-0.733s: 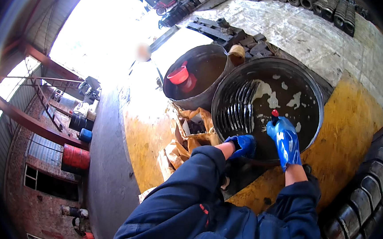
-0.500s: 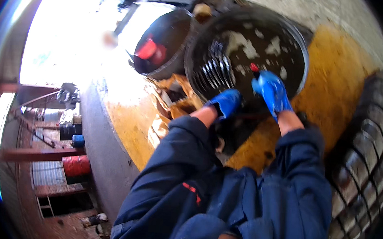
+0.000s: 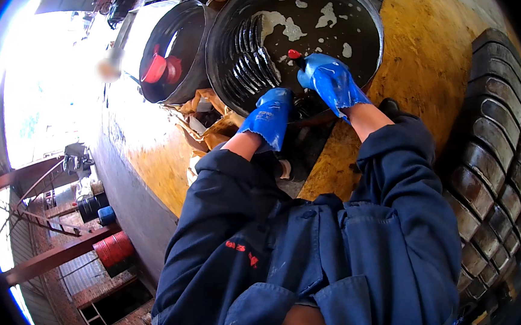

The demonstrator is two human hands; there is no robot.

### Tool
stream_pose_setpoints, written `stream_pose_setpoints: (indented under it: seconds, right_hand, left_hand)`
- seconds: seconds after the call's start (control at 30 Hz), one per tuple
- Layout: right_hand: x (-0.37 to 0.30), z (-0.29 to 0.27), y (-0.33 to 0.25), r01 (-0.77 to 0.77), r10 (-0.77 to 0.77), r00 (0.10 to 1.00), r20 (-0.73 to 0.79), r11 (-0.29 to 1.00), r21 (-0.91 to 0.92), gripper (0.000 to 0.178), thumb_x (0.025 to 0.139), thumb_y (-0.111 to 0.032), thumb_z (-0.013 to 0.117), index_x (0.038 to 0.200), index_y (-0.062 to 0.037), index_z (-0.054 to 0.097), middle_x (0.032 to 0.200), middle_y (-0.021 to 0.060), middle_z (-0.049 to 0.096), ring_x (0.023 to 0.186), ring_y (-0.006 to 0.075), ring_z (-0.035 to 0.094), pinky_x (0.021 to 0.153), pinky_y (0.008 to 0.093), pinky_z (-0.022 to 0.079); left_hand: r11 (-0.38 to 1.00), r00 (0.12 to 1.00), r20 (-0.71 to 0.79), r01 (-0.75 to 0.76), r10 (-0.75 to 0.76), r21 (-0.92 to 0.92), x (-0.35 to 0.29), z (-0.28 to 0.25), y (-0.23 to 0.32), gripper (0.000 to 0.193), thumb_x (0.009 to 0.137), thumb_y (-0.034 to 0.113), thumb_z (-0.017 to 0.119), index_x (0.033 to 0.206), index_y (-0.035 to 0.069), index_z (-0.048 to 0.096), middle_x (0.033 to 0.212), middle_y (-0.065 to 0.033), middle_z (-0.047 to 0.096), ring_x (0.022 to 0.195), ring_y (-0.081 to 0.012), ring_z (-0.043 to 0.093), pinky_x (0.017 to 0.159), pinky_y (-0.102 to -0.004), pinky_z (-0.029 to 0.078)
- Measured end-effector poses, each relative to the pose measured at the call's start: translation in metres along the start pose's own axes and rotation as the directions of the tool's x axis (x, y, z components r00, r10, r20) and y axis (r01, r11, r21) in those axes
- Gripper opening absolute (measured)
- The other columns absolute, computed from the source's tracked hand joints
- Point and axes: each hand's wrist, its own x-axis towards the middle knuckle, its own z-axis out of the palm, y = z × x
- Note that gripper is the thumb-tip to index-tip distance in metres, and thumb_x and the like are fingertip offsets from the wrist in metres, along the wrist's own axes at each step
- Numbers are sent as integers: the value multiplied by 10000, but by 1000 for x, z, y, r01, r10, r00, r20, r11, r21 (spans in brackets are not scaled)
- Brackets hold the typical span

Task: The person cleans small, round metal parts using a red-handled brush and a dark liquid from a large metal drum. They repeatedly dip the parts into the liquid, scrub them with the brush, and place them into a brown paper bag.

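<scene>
My right hand (image 3: 329, 83), in a blue rubber glove, is closed around a black handle with a red end (image 3: 294, 54). The rest of that tool is hidden beneath the glove. It is held over a big round dark tub (image 3: 380, 41) of murky brown liquid with patches of pale foam. Leaning in the tub's left side is a wet, glossy black ribbed part (image 3: 256, 68). Also gloved in blue, my left hand (image 3: 271, 112) has its fingers curled at the near rim, by the ribbed part's lower end; what they grip is hidden.
Left of the tub stands a second dark drum (image 3: 188, 73) with a red scoop (image 3: 155, 67) inside. Crumpled brown paper sacking (image 3: 211, 129) lies at its foot. A large treaded tyre (image 3: 490, 154) stands at the right. Barrels, including a red one (image 3: 112, 249), are far left.
The view has shifted, so the tub and both drums' surroundings sit further left and higher. Both hands stay at the tub, the right still gripping the red-ended handle.
</scene>
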Motion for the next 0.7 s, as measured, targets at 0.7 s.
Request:
stream_pose_setpoints:
  seconds: [0.7]
  right_hand:
    - [4,-8,-29,167,-152,983,-105,976,143,340,922,-397,604,1001,-87,717,923,130,739,903,258,714,825,383,531]
  left_hand:
    - [-97,987,-141,-134,70,-986,-7,-7,-58,196,890,142,783,1051,33,758,864,-108,763,666,-213,713,596,-359,582]
